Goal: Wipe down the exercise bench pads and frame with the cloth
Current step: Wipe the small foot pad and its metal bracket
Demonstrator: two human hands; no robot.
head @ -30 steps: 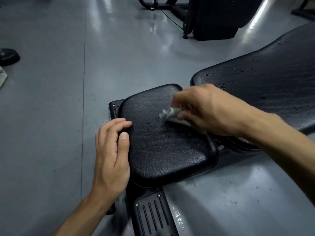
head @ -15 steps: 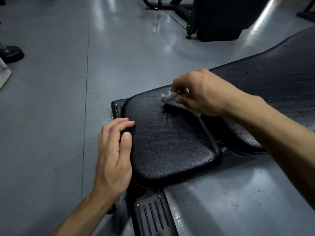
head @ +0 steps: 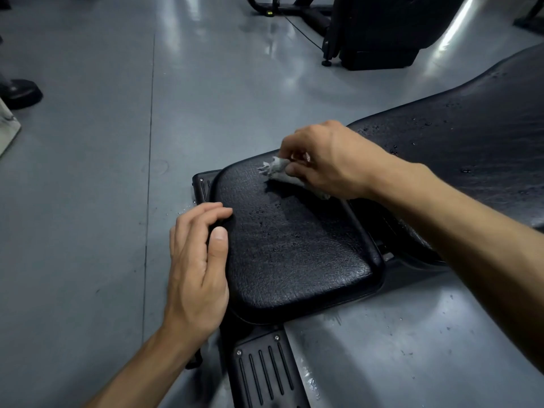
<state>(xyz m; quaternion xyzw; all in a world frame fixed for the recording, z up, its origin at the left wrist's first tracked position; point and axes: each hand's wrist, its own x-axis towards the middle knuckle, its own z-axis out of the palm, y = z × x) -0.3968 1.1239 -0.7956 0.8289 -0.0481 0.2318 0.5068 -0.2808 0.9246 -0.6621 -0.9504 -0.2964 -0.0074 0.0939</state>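
Observation:
A black textured seat pad (head: pixel 294 254) of the exercise bench lies in the middle, dotted with water drops. The long black back pad (head: pixel 471 148) stretches away to the upper right, also wet. My right hand (head: pixel 329 160) is shut on a small crumpled grey cloth (head: pixel 276 169), pressing it on the far part of the seat pad. My left hand (head: pixel 197 260) rests flat against the pad's left edge, fingers together, holding nothing. Below the pad a black ribbed frame foot plate (head: pixel 265 375) shows.
Glossy grey floor (head: pixel 88 201) surrounds the bench, with water spots at the lower right. A black gym machine base (head: pixel 376 33) stands at the top. A black shoe (head: pixel 20 91) sits at the far left edge.
My right hand has slid the cloth from the middle of the seat pad toward its far edge. The left hand has stayed at the pad's left side.

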